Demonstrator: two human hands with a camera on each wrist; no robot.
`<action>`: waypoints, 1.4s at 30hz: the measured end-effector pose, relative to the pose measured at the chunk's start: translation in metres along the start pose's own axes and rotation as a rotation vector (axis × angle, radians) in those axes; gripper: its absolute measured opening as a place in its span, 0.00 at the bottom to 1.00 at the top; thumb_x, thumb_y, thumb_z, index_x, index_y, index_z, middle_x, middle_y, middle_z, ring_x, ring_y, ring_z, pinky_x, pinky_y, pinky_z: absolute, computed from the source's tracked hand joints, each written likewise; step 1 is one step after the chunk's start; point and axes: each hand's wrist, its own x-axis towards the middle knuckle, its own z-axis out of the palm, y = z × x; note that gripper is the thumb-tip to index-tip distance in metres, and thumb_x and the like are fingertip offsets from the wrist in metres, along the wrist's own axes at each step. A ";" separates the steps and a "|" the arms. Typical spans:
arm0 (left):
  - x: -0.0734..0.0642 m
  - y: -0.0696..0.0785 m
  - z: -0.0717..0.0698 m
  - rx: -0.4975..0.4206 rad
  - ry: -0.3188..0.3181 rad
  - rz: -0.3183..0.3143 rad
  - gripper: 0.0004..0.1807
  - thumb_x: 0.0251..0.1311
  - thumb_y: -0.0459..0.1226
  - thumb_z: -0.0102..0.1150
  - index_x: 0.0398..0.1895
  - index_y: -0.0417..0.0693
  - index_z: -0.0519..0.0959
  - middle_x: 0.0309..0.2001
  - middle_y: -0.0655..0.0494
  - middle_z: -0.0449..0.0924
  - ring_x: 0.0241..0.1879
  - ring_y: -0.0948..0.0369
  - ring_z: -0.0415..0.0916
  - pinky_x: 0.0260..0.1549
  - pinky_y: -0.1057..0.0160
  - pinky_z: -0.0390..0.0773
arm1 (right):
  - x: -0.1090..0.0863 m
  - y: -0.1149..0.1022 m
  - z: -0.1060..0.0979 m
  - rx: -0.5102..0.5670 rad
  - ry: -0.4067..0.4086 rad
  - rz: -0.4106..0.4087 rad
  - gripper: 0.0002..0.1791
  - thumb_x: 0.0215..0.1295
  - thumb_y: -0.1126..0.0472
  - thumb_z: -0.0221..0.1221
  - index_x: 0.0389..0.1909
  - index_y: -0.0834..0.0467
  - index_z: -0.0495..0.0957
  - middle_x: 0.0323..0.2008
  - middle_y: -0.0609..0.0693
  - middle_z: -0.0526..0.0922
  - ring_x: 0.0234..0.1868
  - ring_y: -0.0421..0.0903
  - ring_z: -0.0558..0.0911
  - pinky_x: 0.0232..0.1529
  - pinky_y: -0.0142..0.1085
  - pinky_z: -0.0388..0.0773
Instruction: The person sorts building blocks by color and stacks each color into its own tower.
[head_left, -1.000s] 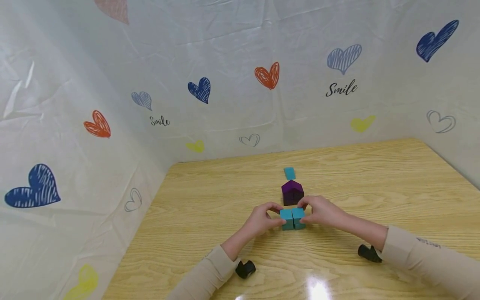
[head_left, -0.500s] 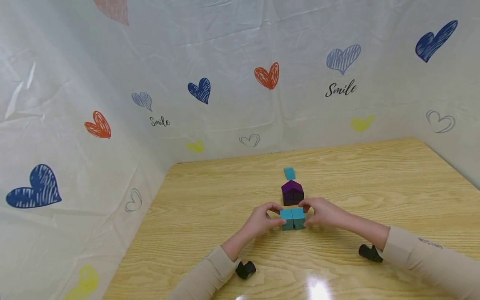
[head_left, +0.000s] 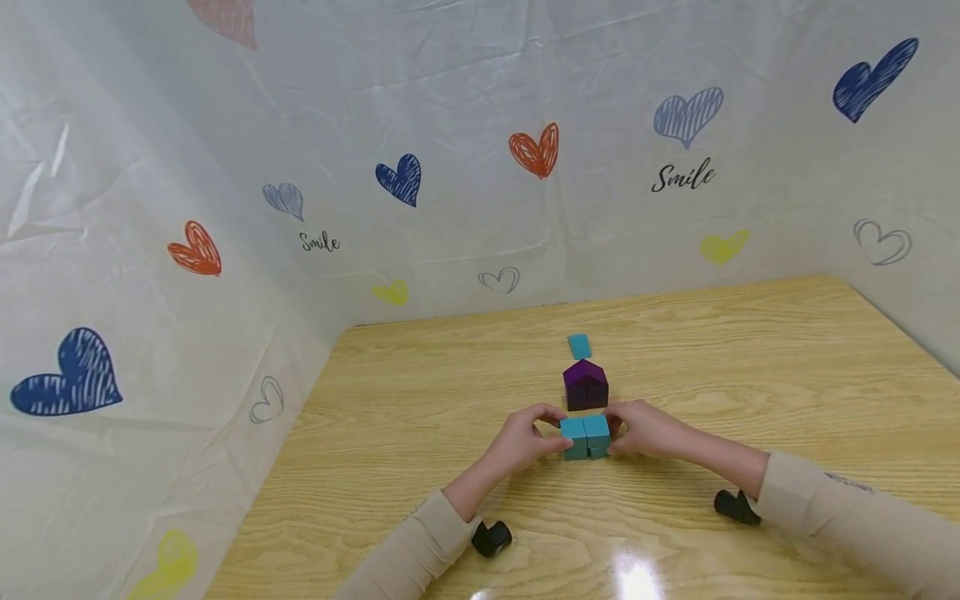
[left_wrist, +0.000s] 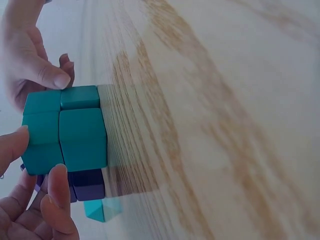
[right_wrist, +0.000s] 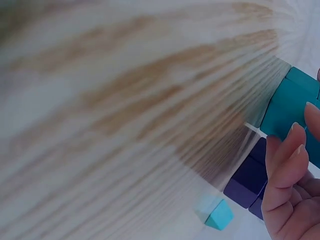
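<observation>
Several teal blocks (head_left: 585,427) stand together as a two-by-two stack on the wooden table. My left hand (head_left: 525,437) grips the stack's left end, thumb at the front and fingers behind. At the right end, my right hand (head_left: 648,429) has its thumb by the front corner and curled fingers by the back one. The left wrist view shows the stack's seams and the right thumb (left_wrist: 62,80) close against its end. Just behind stands a purple block house (head_left: 586,386) with a peaked top. Beyond it lies a small teal wedge-like block (right_wrist: 220,215).
The wood-grain table (head_left: 420,375) meets a white sheet (head_left: 450,100) printed with hearts at the back and left. Black wrist devices (head_left: 491,540) sit under both sleeve cuffs, near the tabletop.
My right hand's fingers have slid off the right teal block's top and drawn outward, then settled at the stack's right end. The left hand and the purple house have stayed put.
</observation>
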 end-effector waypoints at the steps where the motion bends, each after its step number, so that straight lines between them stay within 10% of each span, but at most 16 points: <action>1: 0.000 0.000 0.000 -0.003 0.000 0.001 0.16 0.52 0.40 0.65 0.45 0.50 0.77 0.42 0.56 0.78 0.18 0.64 0.64 0.19 0.69 0.69 | 0.000 0.000 0.000 -0.001 0.000 0.003 0.15 0.47 0.66 0.67 0.35 0.65 0.76 0.30 0.47 0.79 0.32 0.42 0.75 0.35 0.35 0.73; 42: 0.001 0.002 0.000 0.002 0.001 -0.003 0.16 0.52 0.40 0.65 0.45 0.48 0.77 0.42 0.54 0.79 0.18 0.64 0.64 0.18 0.69 0.67 | -0.003 -0.012 -0.002 -0.033 0.019 0.059 0.26 0.49 0.64 0.66 0.47 0.72 0.70 0.25 0.46 0.77 0.27 0.39 0.71 0.31 0.33 0.71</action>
